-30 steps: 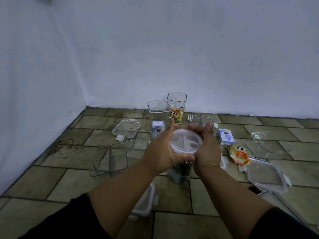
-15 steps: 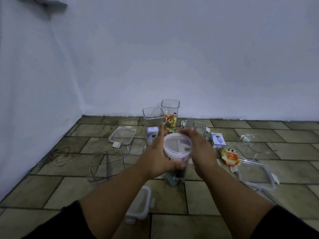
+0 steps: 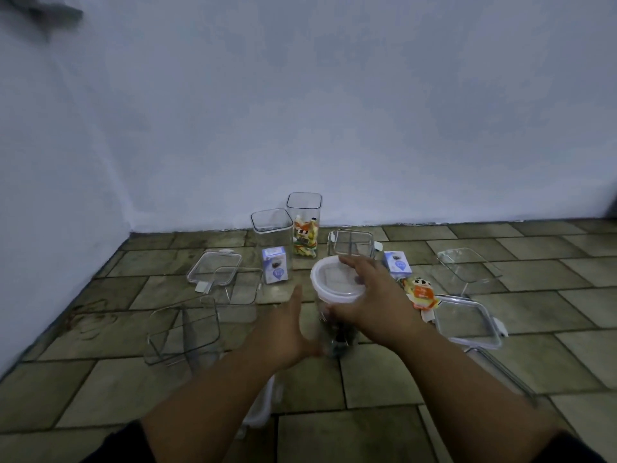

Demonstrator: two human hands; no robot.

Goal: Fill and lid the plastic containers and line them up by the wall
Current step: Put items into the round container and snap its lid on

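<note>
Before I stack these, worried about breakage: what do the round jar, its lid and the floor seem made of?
The round jar looks like clear, glossy plastic; dark contents show through its wall. The lid seems to be translucent whitish plastic, smooth, with a thicker white rim. The floor is seemingly matte stone or ceramic tiles, mottled green-brown with dark joints.

The lid (image 3: 335, 282) is white, the carton (image 3: 274, 269) blue-and-white, the packet (image 3: 421, 293) orange-yellow, the floor tiles (image 3: 377, 379) olive-brown.
</note>
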